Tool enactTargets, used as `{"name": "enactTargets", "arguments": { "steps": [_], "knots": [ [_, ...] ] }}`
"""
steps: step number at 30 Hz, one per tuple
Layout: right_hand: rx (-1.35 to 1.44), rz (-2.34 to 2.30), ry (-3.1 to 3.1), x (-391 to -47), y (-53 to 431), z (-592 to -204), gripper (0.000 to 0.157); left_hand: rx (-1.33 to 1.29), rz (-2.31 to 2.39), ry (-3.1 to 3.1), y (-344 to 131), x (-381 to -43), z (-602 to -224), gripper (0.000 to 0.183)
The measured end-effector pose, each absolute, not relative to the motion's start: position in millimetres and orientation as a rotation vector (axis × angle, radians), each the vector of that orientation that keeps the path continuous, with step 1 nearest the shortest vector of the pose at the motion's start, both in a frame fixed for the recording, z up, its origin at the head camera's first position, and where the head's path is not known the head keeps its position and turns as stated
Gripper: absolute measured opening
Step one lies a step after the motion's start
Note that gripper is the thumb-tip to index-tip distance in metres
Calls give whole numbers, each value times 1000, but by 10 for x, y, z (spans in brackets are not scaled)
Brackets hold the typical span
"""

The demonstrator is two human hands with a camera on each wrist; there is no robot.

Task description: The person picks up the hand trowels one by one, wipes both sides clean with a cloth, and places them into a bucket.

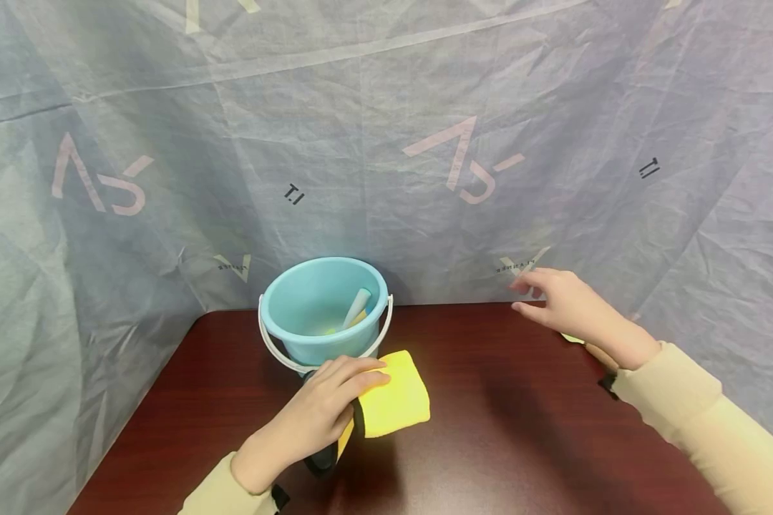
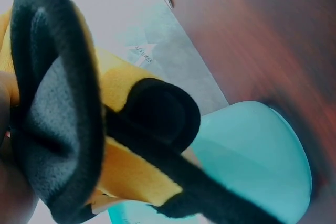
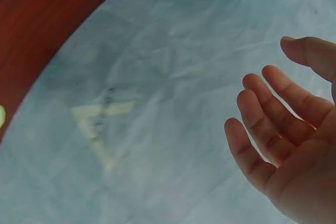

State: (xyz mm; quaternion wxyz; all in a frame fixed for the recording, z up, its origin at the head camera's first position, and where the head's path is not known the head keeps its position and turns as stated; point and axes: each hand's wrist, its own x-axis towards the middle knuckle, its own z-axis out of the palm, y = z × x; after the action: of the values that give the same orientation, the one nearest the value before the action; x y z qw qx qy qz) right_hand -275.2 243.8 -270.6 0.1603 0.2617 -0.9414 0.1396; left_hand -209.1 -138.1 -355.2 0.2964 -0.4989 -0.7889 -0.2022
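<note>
My left hand (image 1: 312, 411) grips a folded yellow cleaning cloth (image 1: 396, 397) with black edging, just in front of the bucket. In the left wrist view the cloth (image 2: 139, 171) shows a dark grey inner side in its folds. A light blue bucket (image 1: 283, 343) with a white handle stands behind that hand. Inside it leans an item with a pale blue handle (image 1: 358, 304); the rest of its contents is partly hidden. My right hand (image 1: 557, 297) is raised over the right back of the table, fingers loosely bent, holding nothing; the right wrist view shows its palm (image 3: 310, 171) bare.
A thing with a yellow-green end (image 1: 573, 338) and a brown handle (image 1: 600, 355) lies on the right, partly hidden behind my right forearm. The dark red wooden table (image 1: 464, 458) ends at a grey printed cloth backdrop (image 1: 361, 143) at the back and sides.
</note>
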Motion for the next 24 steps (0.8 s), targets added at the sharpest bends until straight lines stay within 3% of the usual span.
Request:
{"name": "enactTargets", "arguments": {
  "steps": [10, 24],
  "knots": [
    [491, 495, -2818, -2711, 2944, -2991, 34, -1329, -553, -2115, -1390, -2097, -3549, 66],
    [247, 547, -2915, -2846, 3504, -3760, 50, -1316, -559, -2123, -1415, -2073, -3569, 67]
  ]
}}
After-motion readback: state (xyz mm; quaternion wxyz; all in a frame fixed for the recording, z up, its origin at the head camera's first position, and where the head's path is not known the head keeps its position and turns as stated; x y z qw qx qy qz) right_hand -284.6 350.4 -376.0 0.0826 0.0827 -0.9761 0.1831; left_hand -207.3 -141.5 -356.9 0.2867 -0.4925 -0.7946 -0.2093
